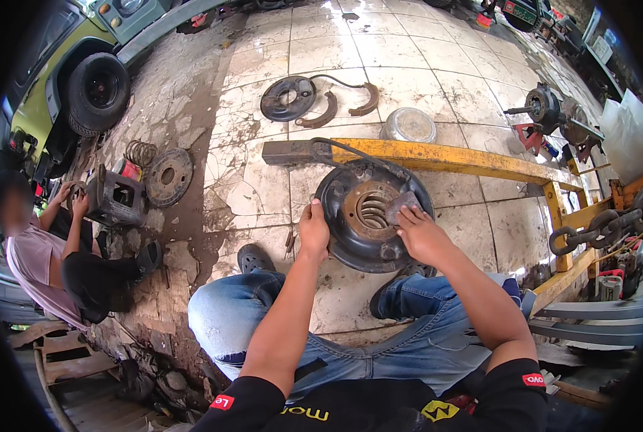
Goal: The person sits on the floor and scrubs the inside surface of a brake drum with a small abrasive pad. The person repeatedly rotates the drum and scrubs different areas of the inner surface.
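A black brake backing plate (339, 237) with a rusty inner ring is tilted up between my knees, in front of a yellow steel beam. My left hand (313, 230) grips its left rim, thumb over the edge. In my right hand (421, 234) is a grey-brown piece of sandpaper (402, 207), pressed by the fingers against the right side of the ring. A coil spring (372, 214) shows through the centre hole. A black hose or cable (350, 153) loops over the plate's top.
Beyond the yellow beam (436, 156) lie another backing plate (287, 99), two curved brake shoes (320, 111) and a round metal pan (409, 126). At left a person (47, 252) sits by a rusty housing (116, 198) and a disc (169, 177). A heavy chain (596, 230) hangs at right.
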The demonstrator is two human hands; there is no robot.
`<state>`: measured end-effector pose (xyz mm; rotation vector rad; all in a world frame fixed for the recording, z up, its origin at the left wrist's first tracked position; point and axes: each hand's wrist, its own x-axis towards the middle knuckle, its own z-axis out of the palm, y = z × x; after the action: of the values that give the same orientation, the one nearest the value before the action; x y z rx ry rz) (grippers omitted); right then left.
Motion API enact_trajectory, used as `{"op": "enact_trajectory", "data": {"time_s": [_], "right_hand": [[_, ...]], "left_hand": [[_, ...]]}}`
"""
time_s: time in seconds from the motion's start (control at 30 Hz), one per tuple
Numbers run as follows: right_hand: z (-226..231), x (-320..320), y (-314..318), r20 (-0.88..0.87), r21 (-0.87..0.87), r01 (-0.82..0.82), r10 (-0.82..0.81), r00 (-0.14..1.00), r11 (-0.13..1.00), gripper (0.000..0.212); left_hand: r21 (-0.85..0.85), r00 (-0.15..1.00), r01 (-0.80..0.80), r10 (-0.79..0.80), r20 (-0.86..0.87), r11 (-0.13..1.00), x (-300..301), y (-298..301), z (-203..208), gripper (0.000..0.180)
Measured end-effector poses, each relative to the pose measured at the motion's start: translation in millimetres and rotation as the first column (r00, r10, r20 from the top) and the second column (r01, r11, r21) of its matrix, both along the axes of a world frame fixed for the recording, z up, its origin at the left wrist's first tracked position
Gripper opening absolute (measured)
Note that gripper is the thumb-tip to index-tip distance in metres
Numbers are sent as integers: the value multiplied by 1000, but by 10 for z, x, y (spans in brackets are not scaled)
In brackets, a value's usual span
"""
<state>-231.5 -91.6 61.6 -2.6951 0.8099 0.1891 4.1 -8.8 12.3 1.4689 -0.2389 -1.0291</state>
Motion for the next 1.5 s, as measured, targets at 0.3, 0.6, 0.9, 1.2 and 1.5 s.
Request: {"op": "enact_trajectory", "data": {"time_s": [0.3,0.6,0.9,1.2,1.5], "right_hand": [[82,21,39,24,1,41,-41,999,999,44],[71,-3,39,53,24,11,-13,998,1000,45],[59,13,119,87,46,11,-15,996,999,44],[-2,-14,21,133,61,49,-57,989,997,43],[2,22,103,103,24,13,-16,995,1000,44]], "left_hand": [[20,999,-36,36,20,999,20,-8,-77,53],[57,996,-54,50,71,997,12,6,-96,51],[-2,998,-62,62,-12,998,51,-34,-206,50],[-14,999,-48,48,-15,999,14,9,-112,52],[-18,999,-50,49,-13,999,33,-10,-150,50]]}}
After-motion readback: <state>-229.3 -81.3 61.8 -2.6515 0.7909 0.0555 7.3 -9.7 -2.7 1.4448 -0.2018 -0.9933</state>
